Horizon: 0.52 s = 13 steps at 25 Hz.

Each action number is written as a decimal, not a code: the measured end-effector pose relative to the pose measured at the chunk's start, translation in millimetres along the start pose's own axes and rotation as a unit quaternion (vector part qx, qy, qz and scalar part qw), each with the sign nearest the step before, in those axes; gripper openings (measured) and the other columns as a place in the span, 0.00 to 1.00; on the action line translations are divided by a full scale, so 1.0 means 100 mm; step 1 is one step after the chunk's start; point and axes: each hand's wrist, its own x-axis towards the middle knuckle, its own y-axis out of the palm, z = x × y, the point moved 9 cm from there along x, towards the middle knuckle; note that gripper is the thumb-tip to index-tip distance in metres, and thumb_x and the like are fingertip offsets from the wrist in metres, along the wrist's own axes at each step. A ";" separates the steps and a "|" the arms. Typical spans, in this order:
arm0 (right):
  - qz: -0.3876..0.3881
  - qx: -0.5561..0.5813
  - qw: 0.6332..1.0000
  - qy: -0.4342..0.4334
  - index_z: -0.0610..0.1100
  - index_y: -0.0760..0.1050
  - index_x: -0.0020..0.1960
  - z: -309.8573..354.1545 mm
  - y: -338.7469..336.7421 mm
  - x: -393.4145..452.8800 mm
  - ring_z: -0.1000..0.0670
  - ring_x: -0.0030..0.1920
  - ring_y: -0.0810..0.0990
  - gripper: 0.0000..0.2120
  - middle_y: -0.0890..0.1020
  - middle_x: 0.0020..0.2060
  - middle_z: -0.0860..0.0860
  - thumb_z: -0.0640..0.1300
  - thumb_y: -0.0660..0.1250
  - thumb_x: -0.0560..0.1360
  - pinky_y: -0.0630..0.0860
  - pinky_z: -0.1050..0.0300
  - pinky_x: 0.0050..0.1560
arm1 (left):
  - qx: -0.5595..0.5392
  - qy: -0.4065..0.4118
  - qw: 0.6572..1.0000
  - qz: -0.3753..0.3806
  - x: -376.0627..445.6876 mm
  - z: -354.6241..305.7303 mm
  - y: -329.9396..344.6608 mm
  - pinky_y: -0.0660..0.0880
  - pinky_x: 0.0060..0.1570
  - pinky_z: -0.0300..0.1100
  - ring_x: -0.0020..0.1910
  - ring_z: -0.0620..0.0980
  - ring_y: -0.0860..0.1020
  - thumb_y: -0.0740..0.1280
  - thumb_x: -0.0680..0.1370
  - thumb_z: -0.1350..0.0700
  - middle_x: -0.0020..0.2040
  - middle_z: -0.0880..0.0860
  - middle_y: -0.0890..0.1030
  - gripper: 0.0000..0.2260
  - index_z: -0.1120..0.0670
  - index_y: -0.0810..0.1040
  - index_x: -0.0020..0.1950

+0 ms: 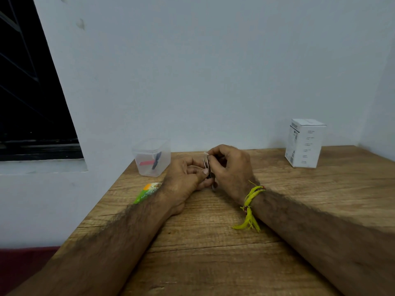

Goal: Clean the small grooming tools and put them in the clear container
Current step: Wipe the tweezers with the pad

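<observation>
1. Hands meet mid-table [213, 263]: left hand [184, 180] and right hand [229, 169] both pinch a thin metal grooming tool [206, 165], fingers closed.
2. Clear container [151, 157] stands at the far left corner, holding a pink and a dark item.
3. White box [304, 144] stands near the far right corner.

The counter [213, 253] stands against the wall [213, 71], with a window [27, 92] off to its left. At the counter's far left corner sits the container [152, 157], with small tools [152, 162] inside it. A packet [147, 192] lies on the counter just in front of the container, partly behind the left forearm. A box [304, 144] stands at the far right, well apart from the container. Between them, near the middle, both hands [229, 169] meet around a thin tool [207, 165].
</observation>
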 end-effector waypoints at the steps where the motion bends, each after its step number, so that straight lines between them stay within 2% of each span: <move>1: -0.004 0.009 1.000 0.008 0.44 0.83 0.44 -0.02 -0.01 0.01 0.56 0.39 0.82 0.03 0.83 0.36 0.54 0.39 0.70 0.74 0.80 0.58 0.43 | 0.005 0.000 1.000 0.004 0.00 0.00 0.01 0.83 0.41 0.40 0.40 0.52 0.86 0.68 0.78 0.70 0.40 0.59 0.84 0.08 0.66 0.79 0.56; 6: -0.010 0.031 0.999 0.036 0.43 0.83 0.44 -0.09 -0.01 0.04 0.58 0.37 0.80 0.04 0.83 0.35 0.55 0.37 0.70 0.74 0.78 0.61 0.43 | 0.003 0.000 1.000 0.012 0.01 0.00 0.04 0.83 0.39 0.39 0.39 0.52 0.85 0.68 0.78 0.71 0.39 0.59 0.83 0.07 0.66 0.79 0.55; 10: -0.003 0.028 0.999 0.038 0.43 0.83 0.45 -0.11 -0.02 0.03 0.57 0.37 0.81 0.04 0.83 0.36 0.54 0.37 0.70 0.75 0.79 0.60 0.43 | 0.001 0.002 1.000 0.018 -0.02 -0.01 0.05 0.83 0.38 0.39 0.40 0.53 0.85 0.67 0.78 0.71 0.40 0.61 0.83 0.07 0.67 0.79 0.55; 13: -0.028 0.022 0.999 0.032 0.43 0.83 0.44 -0.07 -0.07 0.03 0.56 0.38 0.81 0.03 0.83 0.35 0.53 0.38 0.70 0.75 0.79 0.60 0.42 | 0.011 0.002 1.000 0.013 -0.01 0.00 0.04 0.82 0.36 0.38 0.41 0.55 0.85 0.68 0.78 0.70 0.42 0.62 0.83 0.06 0.67 0.79 0.55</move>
